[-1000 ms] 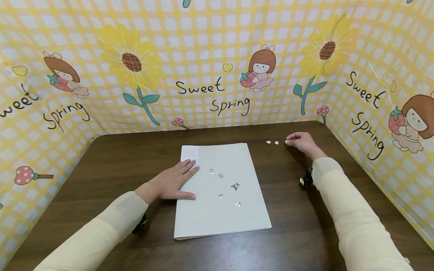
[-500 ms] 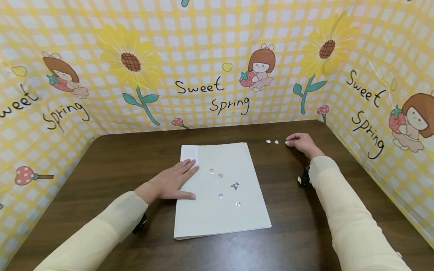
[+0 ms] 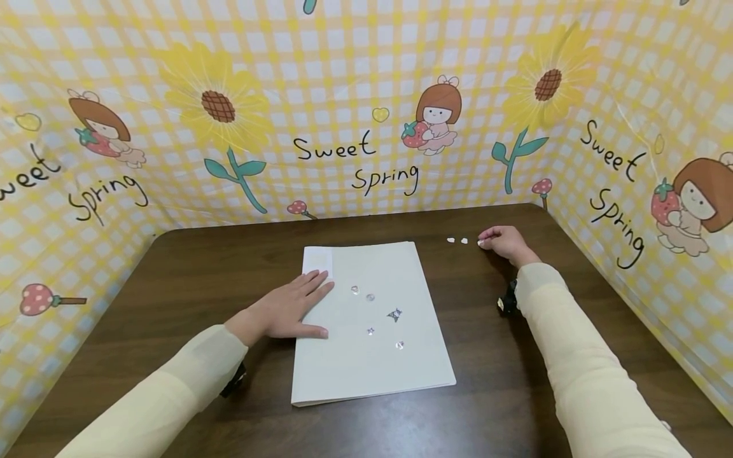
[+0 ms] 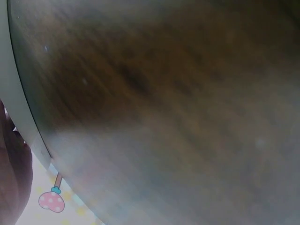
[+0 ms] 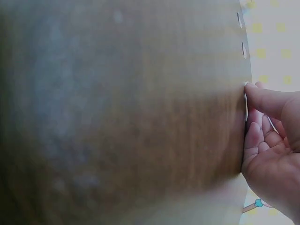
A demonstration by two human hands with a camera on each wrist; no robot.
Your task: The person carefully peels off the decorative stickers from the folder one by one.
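In the head view my left hand (image 3: 298, 307) lies flat with spread fingers on the left side of a white folder (image 3: 343, 375). Several small shiny stickers, among them a dark star-like one (image 3: 394, 315) and a tiny star (image 3: 370, 331), are scattered over its cover. At the far right of the table, my right hand (image 3: 506, 243) pinches a small white piece (image 3: 480, 243) between thumb and fingers, down at the tabletop. Two similar white scraps (image 3: 464, 241) lie in line to its left. The right wrist view shows the same hand (image 5: 274, 131), its fingers curled.
A dark wooden table (image 3: 217, 261) carries everything. Yellow checked cloth (image 3: 343, 83) with printed flowers and figures stands behind it and on both sides. A pale label (image 3: 318, 259) is on the folder's upper left corner. Black wrist bands (image 3: 506, 302) show under the sleeves.
My right hand and the white piece have shifted slightly left, a little closer to the two scraps. The whole head view has drifted slightly. My left hand stays put on the folder.
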